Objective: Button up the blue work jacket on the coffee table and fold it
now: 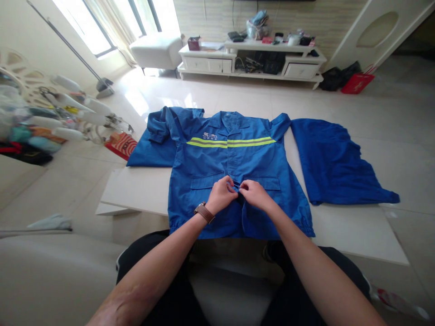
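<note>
A blue work jacket (pixel 204 158) with a yellow-and-grey stripe across the chest lies front up on the white table (pixel 360 226), collar away from me. My left hand (pixel 222 194), with a brown-strapped watch (pixel 204 212) on its wrist, pinches one front edge of the jacket near the waist. Beside it my right hand (pixel 253 194) pinches the facing edge. Below my hands the front hangs apart; above them it lies together. Whatever small fastener may be between my fingertips is hidden.
Blue folded clothing (pixel 152 149) lies left of the jacket, partly under its sleeve. Another blue garment (pixel 336 163) hangs over the table's right part. A white TV cabinet (pixel 204 63) stands at the far wall. A grey sofa (pixel 57 271) is at near left.
</note>
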### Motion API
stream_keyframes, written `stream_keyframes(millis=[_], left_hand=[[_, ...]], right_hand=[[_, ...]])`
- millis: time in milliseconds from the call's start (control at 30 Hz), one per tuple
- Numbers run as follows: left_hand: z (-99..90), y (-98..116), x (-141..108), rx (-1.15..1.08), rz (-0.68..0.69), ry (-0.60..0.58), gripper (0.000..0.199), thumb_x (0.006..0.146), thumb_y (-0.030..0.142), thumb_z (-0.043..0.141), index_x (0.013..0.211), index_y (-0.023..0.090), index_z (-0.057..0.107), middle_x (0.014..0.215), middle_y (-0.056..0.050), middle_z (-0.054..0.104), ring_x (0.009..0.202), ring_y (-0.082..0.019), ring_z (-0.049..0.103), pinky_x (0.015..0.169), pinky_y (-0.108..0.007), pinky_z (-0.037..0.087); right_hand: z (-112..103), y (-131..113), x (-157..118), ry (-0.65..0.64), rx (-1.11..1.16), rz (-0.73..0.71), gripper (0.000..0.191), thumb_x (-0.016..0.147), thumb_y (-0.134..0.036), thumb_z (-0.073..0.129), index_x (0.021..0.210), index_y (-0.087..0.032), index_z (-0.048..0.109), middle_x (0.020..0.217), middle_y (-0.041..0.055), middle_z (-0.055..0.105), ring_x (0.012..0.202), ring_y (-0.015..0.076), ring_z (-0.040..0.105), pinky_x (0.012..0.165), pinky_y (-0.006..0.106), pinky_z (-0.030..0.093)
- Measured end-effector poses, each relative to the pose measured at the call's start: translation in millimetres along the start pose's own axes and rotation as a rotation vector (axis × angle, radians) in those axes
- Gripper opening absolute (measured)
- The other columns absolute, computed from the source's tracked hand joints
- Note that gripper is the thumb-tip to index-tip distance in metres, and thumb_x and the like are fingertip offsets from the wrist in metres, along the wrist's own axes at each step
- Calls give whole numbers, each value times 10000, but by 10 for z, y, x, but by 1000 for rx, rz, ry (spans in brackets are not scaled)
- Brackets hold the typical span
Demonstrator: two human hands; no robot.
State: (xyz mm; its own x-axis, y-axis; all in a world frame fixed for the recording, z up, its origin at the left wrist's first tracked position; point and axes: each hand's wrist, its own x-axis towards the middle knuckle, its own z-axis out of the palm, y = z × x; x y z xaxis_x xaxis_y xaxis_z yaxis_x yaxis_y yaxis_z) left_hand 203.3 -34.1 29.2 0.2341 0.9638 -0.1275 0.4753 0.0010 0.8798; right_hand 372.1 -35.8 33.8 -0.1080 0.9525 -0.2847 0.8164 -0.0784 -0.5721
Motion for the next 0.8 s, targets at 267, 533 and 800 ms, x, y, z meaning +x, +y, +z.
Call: stream_keyframes(millis=[267, 533, 800], left_hand=[[-24, 34, 1, 1, 25, 8, 204, 653, 109, 650, 817, 208, 578, 670, 47, 702, 627, -113, 634, 606, -206, 424], [-24, -30, 3, 66, 0, -138, 183, 626, 91, 652, 768, 202, 613, 649, 38, 687, 620, -128, 637, 586, -215, 428], [69, -130, -38, 265, 60, -263, 162, 629, 75, 618, 710, 214, 636, 613, 19, 661, 605, -153, 608, 566, -235, 377]], right_hand=[[11, 69, 33, 112, 87, -50, 184, 858, -208, 521, 833, -182, 701, 853, 41, 713, 807, 170, 616, 730, 252, 416], [-155, 72, 47, 368, 157, -28, 193, 845, -223, 449, 691, -206, 565, 850, 50, 652, 838, 186, 589, 794, 272, 433], [-126, 35, -6, 173, 130, -61, 199, 827, -246, 526, 660, -188, 619, 757, 31, 682, 752, 164, 605, 704, 250, 407]])
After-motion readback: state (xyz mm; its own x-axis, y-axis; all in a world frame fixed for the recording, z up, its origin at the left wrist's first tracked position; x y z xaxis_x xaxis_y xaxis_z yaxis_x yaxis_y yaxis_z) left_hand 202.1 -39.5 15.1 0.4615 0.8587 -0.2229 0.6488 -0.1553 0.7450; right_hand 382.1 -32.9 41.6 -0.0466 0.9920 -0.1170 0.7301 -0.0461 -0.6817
